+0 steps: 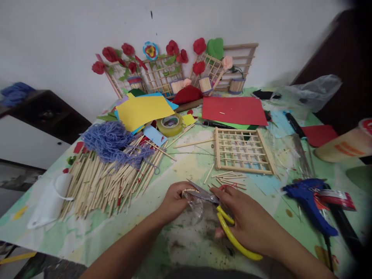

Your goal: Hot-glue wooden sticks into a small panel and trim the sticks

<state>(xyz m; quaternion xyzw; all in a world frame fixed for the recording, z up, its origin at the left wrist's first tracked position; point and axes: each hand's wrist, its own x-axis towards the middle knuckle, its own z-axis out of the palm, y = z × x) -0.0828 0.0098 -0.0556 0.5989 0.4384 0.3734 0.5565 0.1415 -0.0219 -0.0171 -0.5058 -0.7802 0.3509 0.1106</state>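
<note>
My left hand is closed around a row of short wooden sticks, their ends showing past the fingers. Below them hangs a crumpled piece of clear film, perhaps tape. In my right hand is a pair of scissors with yellow handles. Its blades point left and lie at the row of sticks; whether they touch it I cannot tell. Several short cut sticks lie just beyond my right hand. Behind these rests a wooden stick lattice.
On the left lie a pile of wooden sticks, blue yarn and a white glue bottle. A tape roll sits behind. To the right are a blue glue gun and a drink cup. Flower-decorated lattices lean on the wall.
</note>
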